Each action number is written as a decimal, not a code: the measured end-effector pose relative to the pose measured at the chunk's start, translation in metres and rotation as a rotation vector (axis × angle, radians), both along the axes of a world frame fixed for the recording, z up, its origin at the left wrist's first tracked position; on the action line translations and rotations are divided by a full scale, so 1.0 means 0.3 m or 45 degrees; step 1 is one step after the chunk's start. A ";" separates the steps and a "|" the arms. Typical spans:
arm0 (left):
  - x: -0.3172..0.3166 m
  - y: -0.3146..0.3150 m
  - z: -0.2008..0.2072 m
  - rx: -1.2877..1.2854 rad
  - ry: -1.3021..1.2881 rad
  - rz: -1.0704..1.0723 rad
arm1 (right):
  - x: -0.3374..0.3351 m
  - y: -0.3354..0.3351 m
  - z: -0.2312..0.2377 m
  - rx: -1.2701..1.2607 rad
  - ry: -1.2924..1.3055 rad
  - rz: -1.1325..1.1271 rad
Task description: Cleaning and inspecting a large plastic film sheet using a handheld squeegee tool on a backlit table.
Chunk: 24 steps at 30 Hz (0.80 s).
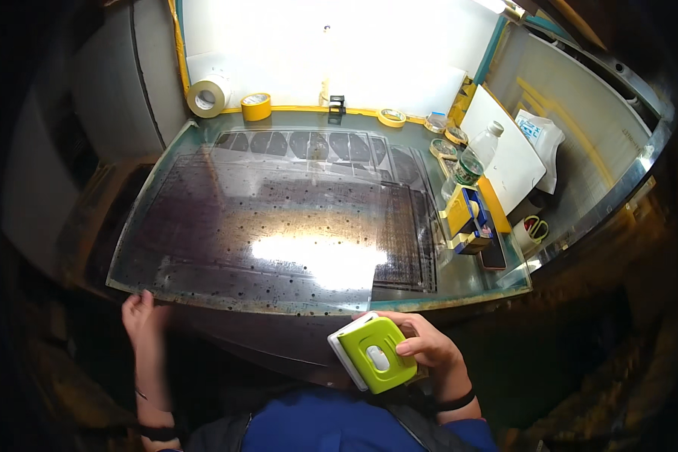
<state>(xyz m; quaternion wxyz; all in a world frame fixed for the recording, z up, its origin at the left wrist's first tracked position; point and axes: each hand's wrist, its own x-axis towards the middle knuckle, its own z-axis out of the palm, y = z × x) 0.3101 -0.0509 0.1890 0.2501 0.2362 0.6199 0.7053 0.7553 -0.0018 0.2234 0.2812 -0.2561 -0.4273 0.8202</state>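
A lime-green hole punch (374, 354) with a white base is gripped in my right hand (423, 343), tilted in front of the table's near edge. The punch's upper end meets the near right corner of a large clear film sheet (279, 203) marked with scattered black dots. This film lies over the glass tabletop (471, 288), and its near part hangs past the front edge. At the front left corner, my left hand (138, 315) has its fingers closed at the film's edge; the exact grip is small and partly blurred.
Beneath and beside the film lie dark printed sheets (316, 145). Tape rolls (256, 107) line the back edge. On the right stand a clear bottle (484, 147), a blue and yellow tape dispenser (468, 218), a phone (493, 252) and scissors (535, 228) in a cup. A white board (502, 151) leans behind.
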 end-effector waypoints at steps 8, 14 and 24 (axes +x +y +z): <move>0.523 -0.085 -0.084 -0.263 -0.502 -1.396 | -0.108 0.022 -0.039 -0.039 0.012 0.069; 0.633 0.004 -0.051 -0.189 -0.573 -1.275 | -0.004 -0.038 -0.022 -0.004 0.249 -0.462; 0.655 0.057 -0.068 -0.230 -0.686 -1.227 | 0.011 -0.063 -0.068 0.006 0.369 -1.097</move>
